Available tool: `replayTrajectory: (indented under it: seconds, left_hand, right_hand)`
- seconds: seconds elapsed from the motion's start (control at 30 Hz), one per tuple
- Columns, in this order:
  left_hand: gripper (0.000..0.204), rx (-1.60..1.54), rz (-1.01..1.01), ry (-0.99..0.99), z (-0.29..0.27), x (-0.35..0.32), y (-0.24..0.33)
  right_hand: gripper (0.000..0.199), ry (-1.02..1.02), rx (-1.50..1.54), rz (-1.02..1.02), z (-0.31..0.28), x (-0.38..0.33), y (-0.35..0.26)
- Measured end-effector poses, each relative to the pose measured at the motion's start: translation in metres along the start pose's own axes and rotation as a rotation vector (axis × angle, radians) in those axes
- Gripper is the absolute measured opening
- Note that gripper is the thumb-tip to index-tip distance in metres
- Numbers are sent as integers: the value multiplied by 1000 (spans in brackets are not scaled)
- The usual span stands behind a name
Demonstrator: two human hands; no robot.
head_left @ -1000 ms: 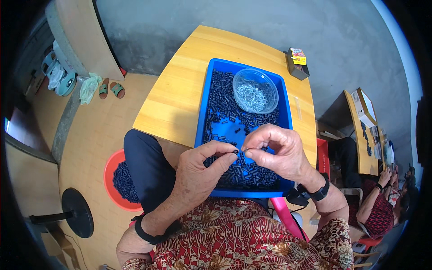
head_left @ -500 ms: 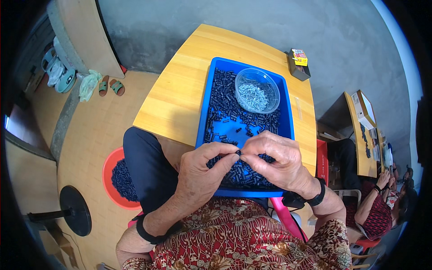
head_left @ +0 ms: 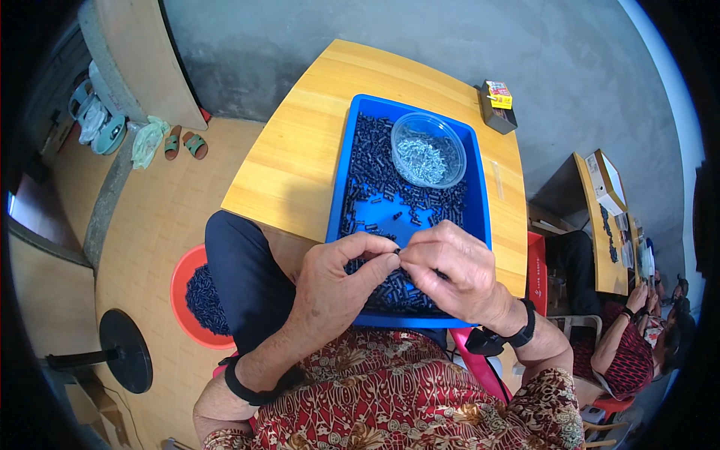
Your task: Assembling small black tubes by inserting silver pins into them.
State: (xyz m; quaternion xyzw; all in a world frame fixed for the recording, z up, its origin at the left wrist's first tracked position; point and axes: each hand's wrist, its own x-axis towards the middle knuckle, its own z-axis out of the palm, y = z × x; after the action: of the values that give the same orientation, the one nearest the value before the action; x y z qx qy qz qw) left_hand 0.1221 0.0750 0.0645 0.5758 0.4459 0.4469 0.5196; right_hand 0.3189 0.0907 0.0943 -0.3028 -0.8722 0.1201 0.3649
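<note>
A blue tray [head_left: 337, 196] full of small dark cylindrical parts [head_left: 371, 169] rests on a yellow wooden table [head_left: 300, 157]. At the tray's far end stands a clear round bowl [head_left: 427, 150] holding small silvery metal pieces. Over the near end of the tray, my left hand [head_left: 337, 281] and my right hand [head_left: 454, 270] meet fingertip to fingertip. They pinch a small dark part [head_left: 397, 255] between them. Both wrists wear dark bands.
A red basin [head_left: 184, 289] of dark parts sits on the floor at my left. A small yellow-and-black box [head_left: 497, 105] lies on the table's far right corner. Another person [head_left: 637, 337] works at a second table [head_left: 600, 225] on the right. Sandals [head_left: 184, 142] lie by the wall.
My two hands have drawn closer together over the near end of the tray, and the fingertips now touch around the small part.
</note>
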Motion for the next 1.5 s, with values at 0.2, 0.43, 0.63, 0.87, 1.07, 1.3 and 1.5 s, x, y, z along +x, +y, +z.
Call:
replayTrajectory:
  seconds: [0.2,0.43,0.63,0.87,1.07,1.3,1.5]
  left_hand:
    - [16,-95,-50,45,-3,1,-4]
    - [14,-156,-27,9,-6,2,-4]
    - [14,-193,-13,18,-7,0,-6]
    - [15,-189,-6,2,-6,1,-9]
    - [14,-133,-15,23,-7,0,-5]
    - [16,-172,-26,45,-3,0,-9]
    - [15,-80,-2,3,-7,1,-6]
  right_hand:
    - [11,-64,93,183,-17,7,22]
    - [5,-582,113,160,0,6,38]
    - [7,-715,48,78,25,7,41]
    - [11,-743,-19,114,28,8,37]
    - [13,-761,-41,72,29,7,40]
    - [19,-773,-53,0,29,7,35]
    - [8,-648,-22,123,21,1,42]
